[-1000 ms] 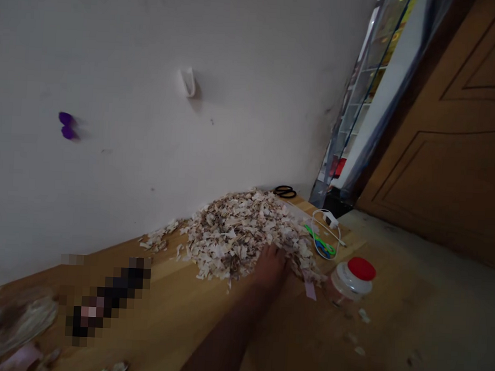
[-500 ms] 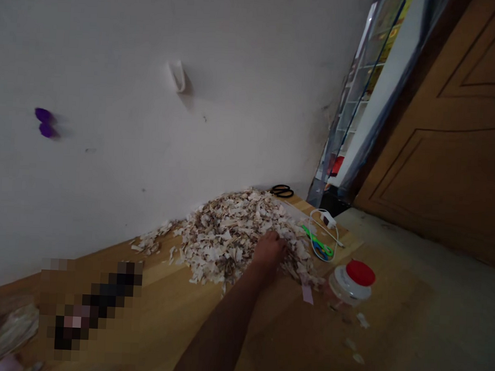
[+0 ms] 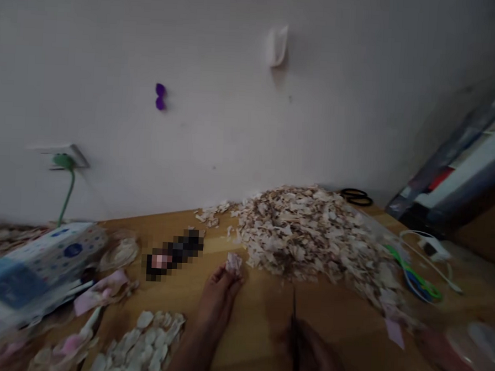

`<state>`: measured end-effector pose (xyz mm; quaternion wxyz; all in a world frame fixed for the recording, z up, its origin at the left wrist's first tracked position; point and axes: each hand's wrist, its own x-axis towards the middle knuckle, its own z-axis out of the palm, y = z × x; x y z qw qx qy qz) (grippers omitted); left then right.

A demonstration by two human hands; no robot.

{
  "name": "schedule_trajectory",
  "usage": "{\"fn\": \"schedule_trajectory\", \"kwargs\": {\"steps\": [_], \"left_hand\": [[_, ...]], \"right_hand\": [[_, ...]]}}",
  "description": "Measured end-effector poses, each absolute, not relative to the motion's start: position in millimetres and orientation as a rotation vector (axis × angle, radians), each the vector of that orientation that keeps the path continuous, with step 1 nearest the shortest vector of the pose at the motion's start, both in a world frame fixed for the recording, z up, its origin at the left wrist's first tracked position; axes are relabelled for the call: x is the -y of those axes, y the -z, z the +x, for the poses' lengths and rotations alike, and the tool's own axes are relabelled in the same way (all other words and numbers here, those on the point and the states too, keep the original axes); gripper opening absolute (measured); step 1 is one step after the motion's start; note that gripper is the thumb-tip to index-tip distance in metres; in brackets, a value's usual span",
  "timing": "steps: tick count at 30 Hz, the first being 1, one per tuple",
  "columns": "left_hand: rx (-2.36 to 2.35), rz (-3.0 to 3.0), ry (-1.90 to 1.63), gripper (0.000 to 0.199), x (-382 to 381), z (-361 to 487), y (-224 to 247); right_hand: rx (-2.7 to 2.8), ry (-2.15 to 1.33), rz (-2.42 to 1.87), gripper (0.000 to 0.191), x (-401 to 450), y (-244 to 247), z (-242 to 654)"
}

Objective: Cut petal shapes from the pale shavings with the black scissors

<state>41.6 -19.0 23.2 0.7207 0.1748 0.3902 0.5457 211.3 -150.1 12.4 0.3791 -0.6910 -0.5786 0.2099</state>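
Observation:
My left hand is closed in a pinch on a small pale pinkish flake, held just above the wooden table. My right hand, dark and blurred, is closed around a thin dark pointed tool whose tip points up, away from me; blur hides its exact kind. Beyond both hands a large heap of pale, papery flakes lies against the wall. To the left of my left forearm is a group of rounder whitish pieces.
Black-handled scissors, a white cable, green and blue handles and a blurred clear jar are on the right. A tissue pack and pink scraps lie on the left. A pixelated object lies mid-table.
The view has swung left. My left hand has come away from the heap, back toward me, with a flake in its fingers. My right hand with the dark tool has come into view.

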Motion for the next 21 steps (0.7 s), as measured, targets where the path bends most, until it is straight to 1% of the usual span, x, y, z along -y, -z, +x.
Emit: {"fn": "schedule_trajectory", "kwargs": {"steps": [1,2,4,6,9,12,16,21], "left_hand": [[-0.866,0.365,-1.236,0.028,19,34,-20],[-0.862,0.354,-1.267,0.027,18,28,-17],[-0.843,0.356,-1.326,0.025,15,22,-12],[-0.828,0.381,-1.366,0.025,12,21,-8],[-0.823,0.447,-1.369,0.024,10,21,-4],[-0.843,0.581,-1.350,0.021,10,21,-2],[-0.918,0.793,-1.241,0.019,12,21,-3],[-0.847,0.911,-1.135,0.015,13,22,-10]], "right_hand": [[1.463,-0.580,-1.694,0.027,122,-10,199],[1.353,-0.696,-1.545,0.028,96,-8,187],[1.240,-0.885,-1.313,0.021,54,-5,166],[1.211,-0.930,-1.266,0.021,30,-1,154],[1.237,-0.980,-1.299,0.023,25,5,149],[1.141,-1.022,-1.283,0.027,31,5,150],[1.036,-0.998,-1.258,0.033,34,1,150],[1.077,-0.970,-1.253,0.028,33,0,151]]}}
